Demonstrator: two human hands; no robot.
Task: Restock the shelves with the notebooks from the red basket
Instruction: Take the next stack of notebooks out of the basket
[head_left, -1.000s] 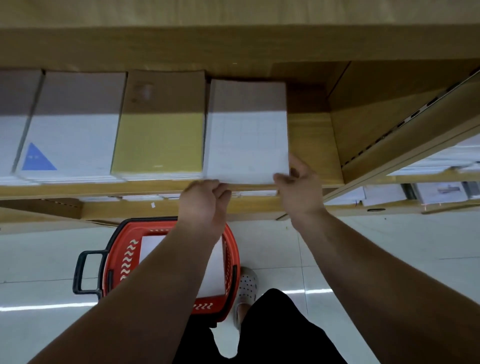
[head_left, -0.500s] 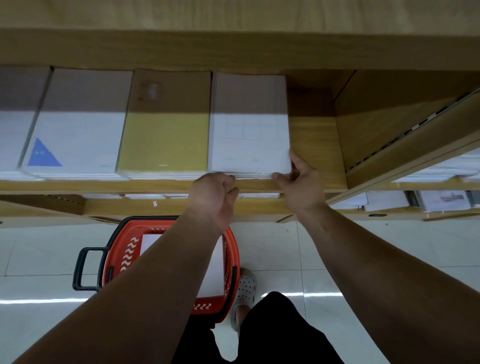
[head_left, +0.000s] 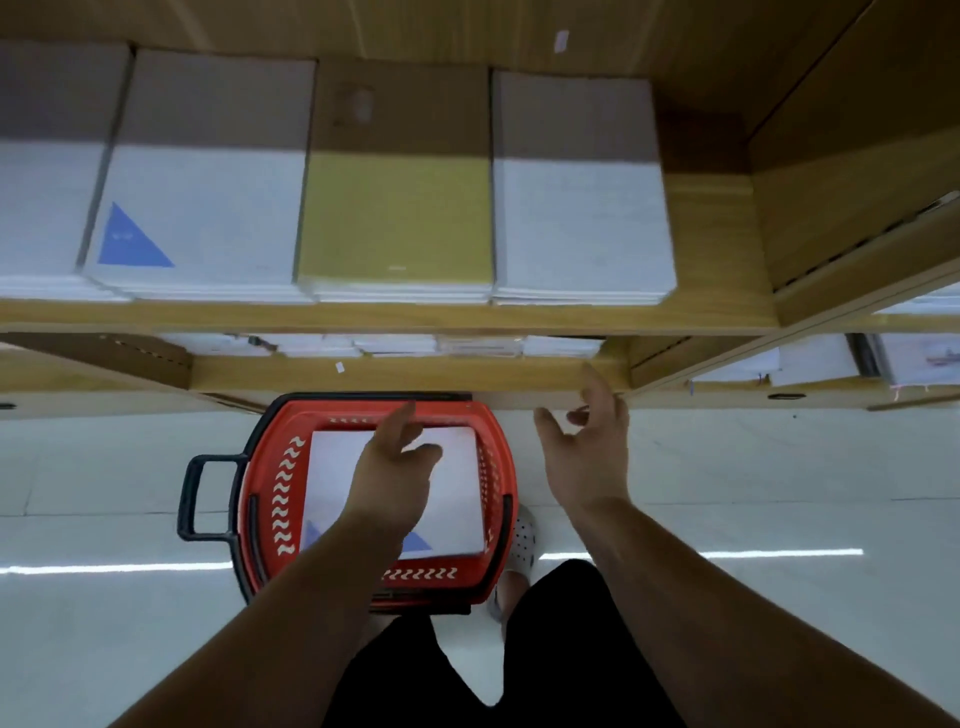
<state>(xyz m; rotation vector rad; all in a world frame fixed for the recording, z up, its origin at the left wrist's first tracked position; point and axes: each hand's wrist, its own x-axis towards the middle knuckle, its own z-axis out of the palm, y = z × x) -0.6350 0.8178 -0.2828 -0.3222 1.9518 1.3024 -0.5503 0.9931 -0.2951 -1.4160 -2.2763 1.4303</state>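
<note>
**Hazards**

1. The shelf (head_left: 363, 318) carries 4 stacks in view. The blue-triangle stack (head_left: 208, 208) is 2nd from the left, beside the yellow stack (head_left: 395, 218). The plain white stack (head_left: 582, 223) is on the right. The covers in the basket also show blue marks, so putting them on a plain white stack would mix the stock.
2. Every stack front lies close to the shelf's front edge, and the lower layers look slightly stepped. Added height, or a push from the front, could slide covers off.
3. The red basket (head_left: 270, 467) stands on the floor with its far rim under the lower shelf (head_left: 415, 375). A load raised straight up could strike that edge.
4. The basket is just beside a shoe (head_left: 522, 535); a step could shift it.

**Notebooks**

The notebooks (head_left: 332, 478) lie flat in the basket, covers up, with blue marks at the near edge. The forearm hides the middle, so 1 pile or 2 cannot be told. If 2, the long axis runs toward the shelf, like the shelf stacks.

**Hands**

The left hand (head_left: 389, 473) hovers above the notebooks. Its fingers (head_left: 397, 423) are loosely spread and empty. The right hand (head_left: 587, 462) is right of the basket, with fingers spread and empty.
</note>
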